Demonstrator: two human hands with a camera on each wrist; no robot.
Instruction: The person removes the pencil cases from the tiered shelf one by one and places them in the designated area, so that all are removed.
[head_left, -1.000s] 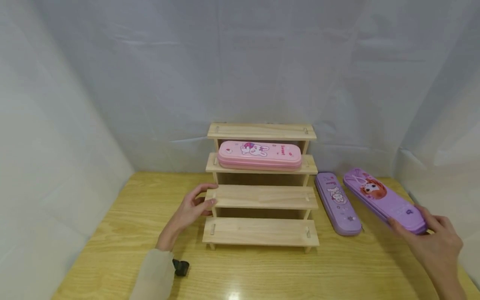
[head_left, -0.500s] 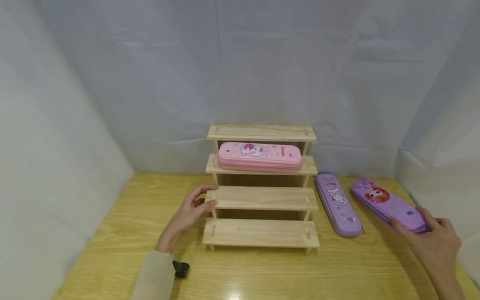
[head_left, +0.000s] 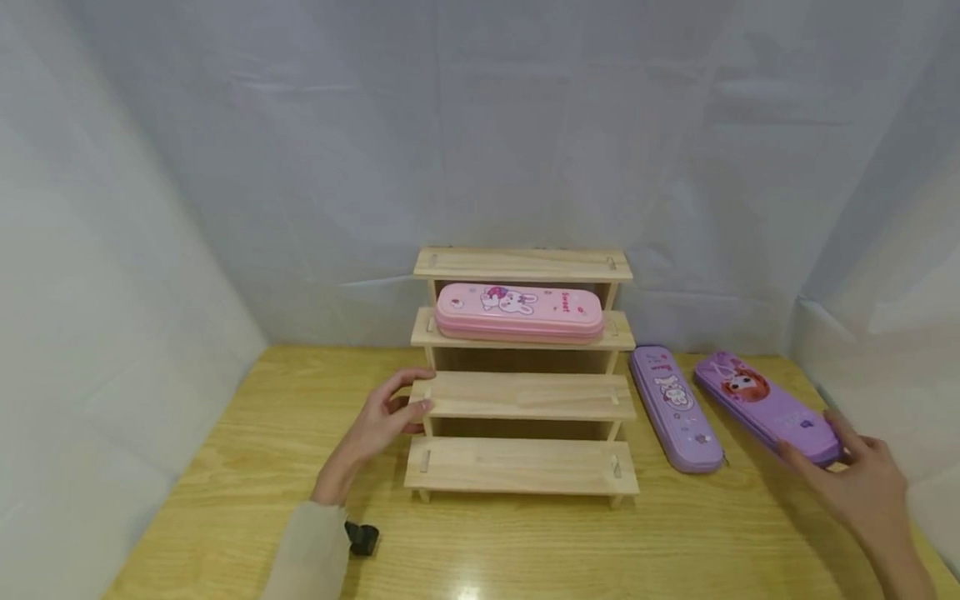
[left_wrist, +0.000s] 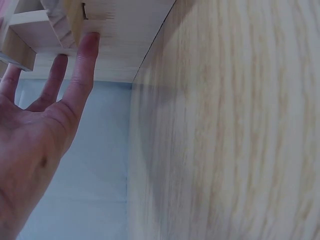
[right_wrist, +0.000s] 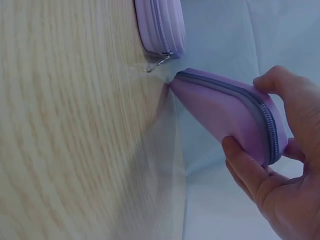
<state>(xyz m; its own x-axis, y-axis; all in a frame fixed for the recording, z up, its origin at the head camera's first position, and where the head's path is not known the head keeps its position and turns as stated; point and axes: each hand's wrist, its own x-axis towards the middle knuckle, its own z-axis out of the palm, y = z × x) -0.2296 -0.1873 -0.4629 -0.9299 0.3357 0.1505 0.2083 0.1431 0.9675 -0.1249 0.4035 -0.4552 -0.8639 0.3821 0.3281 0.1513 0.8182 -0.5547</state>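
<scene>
— Your right hand (head_left: pixel 862 483) had hold of the girl-print pencil case (head_left: pixel 772 408), didn't it?

— It did. You were pinching the near end between thumb and fingers, with that end tilted up off the right side of the table (head_left: pixel 262 433). I couldn't tell whether the far end touched the wood.

— Was your case fastened?

— The zip (right_wrist: pixel 270 122) ran joined around the end you held, so whatever it contained was hidden.

— And the other cases near you?

— The lilac pencil case (head_left: pixel 677 410) lay flat on the table, just left of yours, with a metal puller (right_wrist: pixel 159 64) sticking out at its corner. The pink pencil case (head_left: pixel 520 312) rested lengthwise on the second tier from the top of your wooden rack (head_left: pixel 521 464). Both looked closed, their contents out of sight.

— What about your left hand (head_left: pixel 378 421)?

— You were gripping the left end of the rack's third tier down, thumb near its front edge. A small dark object (head_left: pixel 363 539) lay beside your left sleeve (head_left: pixel 311 546); I couldn't tell what it was.
</scene>
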